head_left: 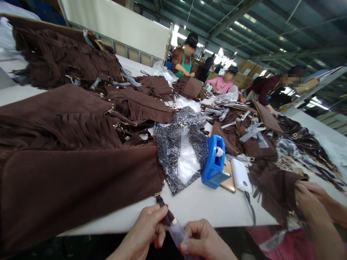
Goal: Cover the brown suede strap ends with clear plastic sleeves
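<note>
A large brown suede bag (pixel 81 184) lies at the left, its zipper end pointing to the table's front edge. From its gold clasp runs a short brown strap (pixel 169 216), pinched between the thumb and fingers of my left hand (pixel 149 227). The strap's lower end, with a gold tip, is inside a clear plastic sleeve (pixel 177 234). My right hand (pixel 204 240) grips that sleeve with thumb and forefinger, just right of my left hand.
Fringed brown bags (pixel 73 57) are piled behind. A blue tape dispenser (pixel 214 162), a white power bank (pixel 241 175), a phone (pixel 229 177) and a patterned plastic bag (pixel 173 159) stand mid-table. At right, a co-worker's hands (pixel 311 202) hold a fringed bag (pixel 276 187). Other people work behind.
</note>
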Action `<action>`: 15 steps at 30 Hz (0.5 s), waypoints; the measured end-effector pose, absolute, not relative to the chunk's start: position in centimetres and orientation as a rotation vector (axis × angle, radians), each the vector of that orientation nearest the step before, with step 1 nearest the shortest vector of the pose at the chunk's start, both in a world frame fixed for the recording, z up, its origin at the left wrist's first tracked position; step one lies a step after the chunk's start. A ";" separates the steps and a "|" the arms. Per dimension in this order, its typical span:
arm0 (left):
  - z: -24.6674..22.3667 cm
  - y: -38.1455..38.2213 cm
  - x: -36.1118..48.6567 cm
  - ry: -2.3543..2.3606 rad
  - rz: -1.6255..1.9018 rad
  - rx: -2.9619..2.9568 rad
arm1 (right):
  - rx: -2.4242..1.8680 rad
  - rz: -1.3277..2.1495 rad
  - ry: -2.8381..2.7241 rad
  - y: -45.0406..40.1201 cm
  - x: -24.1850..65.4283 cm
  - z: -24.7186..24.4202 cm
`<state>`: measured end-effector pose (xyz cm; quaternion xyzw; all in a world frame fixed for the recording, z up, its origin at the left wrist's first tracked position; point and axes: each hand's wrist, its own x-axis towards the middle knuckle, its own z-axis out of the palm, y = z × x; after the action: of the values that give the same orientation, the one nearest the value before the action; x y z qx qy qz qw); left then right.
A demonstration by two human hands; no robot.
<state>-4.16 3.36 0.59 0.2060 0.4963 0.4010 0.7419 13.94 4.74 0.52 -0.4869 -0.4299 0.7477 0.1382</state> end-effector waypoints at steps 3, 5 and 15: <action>0.3 3.4 -4.1 1.072 0.857 0.446 | -1.428 2.151 -1.254 4.8 13.7 0.4; -0.1 3.4 -4.1 1.056 0.855 0.455 | -1.415 2.156 -1.232 4.9 13.4 0.2; -1.1 3.5 -4.3 1.000 0.847 0.383 | -1.401 2.093 -1.194 5.0 11.9 -0.4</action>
<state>-4.26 3.45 -1.09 0.1769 0.4621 0.3913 0.7759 11.90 4.99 -0.37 -0.4948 -0.4216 0.7391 0.1765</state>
